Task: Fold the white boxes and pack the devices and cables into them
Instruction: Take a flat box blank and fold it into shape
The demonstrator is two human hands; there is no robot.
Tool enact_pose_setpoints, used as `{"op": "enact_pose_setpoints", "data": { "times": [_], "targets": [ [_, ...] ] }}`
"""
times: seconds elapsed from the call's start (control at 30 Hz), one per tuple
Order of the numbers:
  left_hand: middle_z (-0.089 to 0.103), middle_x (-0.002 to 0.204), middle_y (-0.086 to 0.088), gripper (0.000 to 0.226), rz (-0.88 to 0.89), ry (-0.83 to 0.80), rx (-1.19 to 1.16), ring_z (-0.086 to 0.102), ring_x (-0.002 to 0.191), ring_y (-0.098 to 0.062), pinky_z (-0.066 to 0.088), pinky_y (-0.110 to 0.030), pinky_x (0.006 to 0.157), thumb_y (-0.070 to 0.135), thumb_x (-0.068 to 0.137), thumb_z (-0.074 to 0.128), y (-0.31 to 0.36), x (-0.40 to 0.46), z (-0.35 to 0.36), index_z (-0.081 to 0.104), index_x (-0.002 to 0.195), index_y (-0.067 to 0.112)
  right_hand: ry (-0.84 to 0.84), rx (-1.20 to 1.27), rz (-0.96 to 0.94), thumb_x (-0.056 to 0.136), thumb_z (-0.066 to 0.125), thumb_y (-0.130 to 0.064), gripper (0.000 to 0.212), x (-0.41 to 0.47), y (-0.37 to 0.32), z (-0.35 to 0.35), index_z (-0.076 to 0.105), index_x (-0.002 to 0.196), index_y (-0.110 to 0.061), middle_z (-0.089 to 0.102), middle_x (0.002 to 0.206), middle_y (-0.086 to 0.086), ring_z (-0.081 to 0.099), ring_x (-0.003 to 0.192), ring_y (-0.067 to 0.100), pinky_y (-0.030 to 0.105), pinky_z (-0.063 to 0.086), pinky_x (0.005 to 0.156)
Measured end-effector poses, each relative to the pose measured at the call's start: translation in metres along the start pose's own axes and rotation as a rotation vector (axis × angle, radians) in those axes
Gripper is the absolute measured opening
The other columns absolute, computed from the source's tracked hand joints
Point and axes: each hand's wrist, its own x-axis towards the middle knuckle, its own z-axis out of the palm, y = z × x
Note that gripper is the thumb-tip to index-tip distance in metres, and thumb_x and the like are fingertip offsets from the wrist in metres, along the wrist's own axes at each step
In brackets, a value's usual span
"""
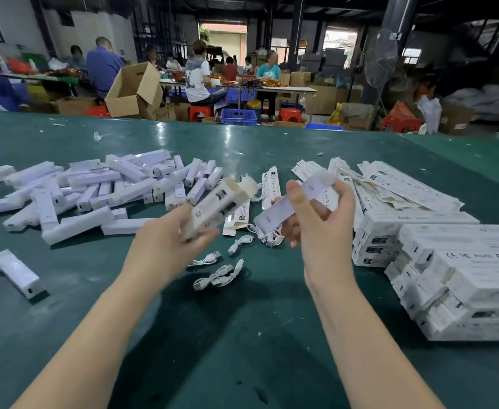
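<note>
White folded box (pixel 216 206), its far flaps open, is gripped in the left hand (pixel 168 240) above the green counter (pixel 242 335), while the right hand (pixel 320 228) clasps a white device (pixel 289 206) beside it. Loose white cables (pixel 218 274) lie just beyond the wrists, packed boxes (pixel 460 276) are stacked near right, and a heap of devices (pixel 95 187) lies far left.

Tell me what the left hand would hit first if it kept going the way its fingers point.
Probably the flat unfolded boxes past the open box that the left hand holds; depth is unclear, so it might pass above them.
</note>
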Motion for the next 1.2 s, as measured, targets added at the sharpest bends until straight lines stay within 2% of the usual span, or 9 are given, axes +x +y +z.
{"op": "enact_pose_setpoints", "data": {
  "times": [0.1,0.3,0.4,0.5,0.57,0.67,0.83,1.0,1.2],
  "targets": [
    [0.062,0.071,0.006,0.028,0.054,-0.036,-0.005,0.058,0.071,-0.025,0.053,-0.043,0.067,0.046,0.082,0.066,0.0,-0.002,0.006,0.052,0.086,0.023,-0.024,0.013,-0.104,0.091,0.067,-0.023,0.04,-0.002,-0.003,0.002,0.038,0.114,-0.038,0.073,0.074,0.001,0.06,0.048,0.015,0.021,0.048,0.047],
    [0.056,0.073,0.012,0.026,0.16,-0.003,-0.002,0.048,0.066,-0.016,0.042,-0.032,0.058,0.038,0.076,0.064,0.002,-0.006,0.011,0.042,0.079,0.025,0.005,0.021,-0.223,0.095,0.062,-0.011,0.038,-0.008,-0.004,0.005,0.035,0.112,-0.03,0.064,0.09,0.004,0.07,0.064,0.022,0.026,0.057,0.063],
    [0.055,0.07,0.012,0.027,0.181,0.004,-0.012,0.046,0.063,-0.016,0.041,-0.033,0.056,0.033,0.076,0.067,0.002,-0.006,0.011,0.042,0.076,0.024,-0.006,-0.038,-0.288,0.096,0.058,-0.008,0.035,-0.008,-0.004,0.006,0.034,0.111,-0.028,0.064,0.094,-0.012,0.071,0.071,0.014,0.029,0.059,0.069],
    [0.055,0.069,0.012,0.025,0.176,0.003,-0.05,0.047,0.063,-0.017,0.042,-0.035,0.056,0.032,0.077,0.066,0.002,-0.006,0.012,0.043,0.076,0.021,-0.006,-0.126,-0.297,0.094,0.058,-0.011,0.035,-0.009,-0.001,0.004,0.036,0.113,-0.03,0.06,0.108,0.009,0.067,0.079,0.021,0.032,0.058,0.07],
    [0.056,0.069,0.012,0.023,0.168,0.005,-0.05,0.047,0.063,-0.017,0.043,-0.035,0.057,0.032,0.077,0.065,0.001,-0.006,0.012,0.044,0.077,0.023,-0.006,-0.189,-0.293,0.09,0.058,-0.016,0.035,-0.01,0.0,0.004,0.037,0.11,-0.035,0.063,0.098,0.011,0.064,0.077,0.028,0.043,0.057,0.07],
    [0.054,0.067,0.013,0.025,0.177,0.014,0.002,0.043,0.06,-0.014,0.039,-0.032,0.055,0.032,0.075,0.065,0.001,-0.006,0.011,0.041,0.073,0.027,-0.046,-0.274,-0.305,0.087,0.057,-0.017,0.032,-0.007,0.001,0.002,0.039,0.105,-0.037,0.064,0.081,-0.01,0.059,0.067,0.014,0.048,0.055,0.069],
    [0.054,0.065,0.007,0.018,0.188,-0.011,0.035,0.046,0.062,-0.015,0.041,-0.033,0.057,0.029,0.071,0.065,0.002,-0.006,0.009,0.048,0.075,0.025,-0.108,-0.271,-0.296,0.082,0.057,-0.014,0.031,-0.002,0.002,-0.002,0.04,0.1,-0.033,0.057,0.076,-0.024,0.053,0.067,0.001,0.041,0.053,0.067],
    [0.049,0.06,0.004,0.023,0.182,-0.053,0.047,0.043,0.059,-0.014,0.038,-0.033,0.055,0.025,0.071,0.067,0.002,-0.005,0.009,0.044,0.071,0.027,-0.136,-0.261,-0.312,0.085,0.059,-0.008,0.031,0.001,0.003,-0.005,0.042,0.101,-0.029,0.055,0.074,-0.025,0.051,0.063,-0.004,0.011,0.043,0.059],
    [0.045,0.057,0.006,0.026,0.206,-0.083,0.069,0.041,0.059,-0.018,0.037,-0.034,0.055,0.021,0.073,0.067,0.0,-0.003,0.006,0.041,0.071,0.02,-0.131,-0.345,-0.336,0.09,0.065,-0.011,0.032,-0.002,0.005,-0.004,0.049,0.111,-0.028,0.058,0.08,-0.021,0.053,0.068,-0.001,0.015,0.046,0.065]
  ]
}}
